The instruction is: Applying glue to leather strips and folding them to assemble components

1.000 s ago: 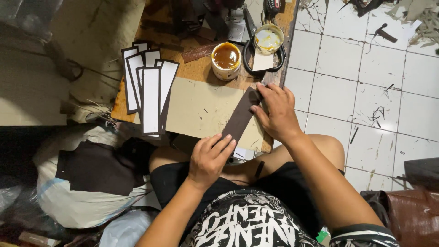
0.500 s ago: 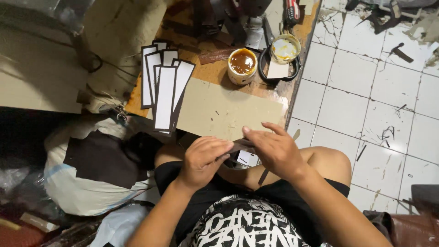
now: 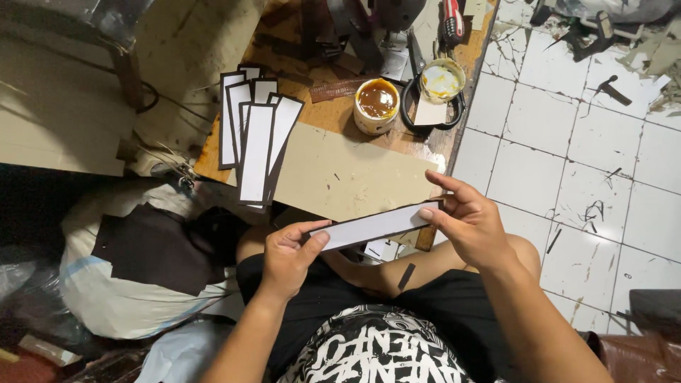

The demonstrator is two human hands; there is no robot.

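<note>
Head view, looking down at a seated person. Both hands hold one long, flat strip (image 3: 376,225), pale grey on its upturned face with a thin dark edge. Left hand (image 3: 289,257) pinches the strip's near end between thumb and fingers; right hand (image 3: 472,225) grips the far end, so the strip spans between them above the lap. Beyond lies a wooden tabletop (image 3: 323,113) with a smooth tan card sheet (image 3: 347,174), a fan of similar white, dark-bordered strips (image 3: 255,135), and two round tins of glossy amber glue (image 3: 376,105).
</note>
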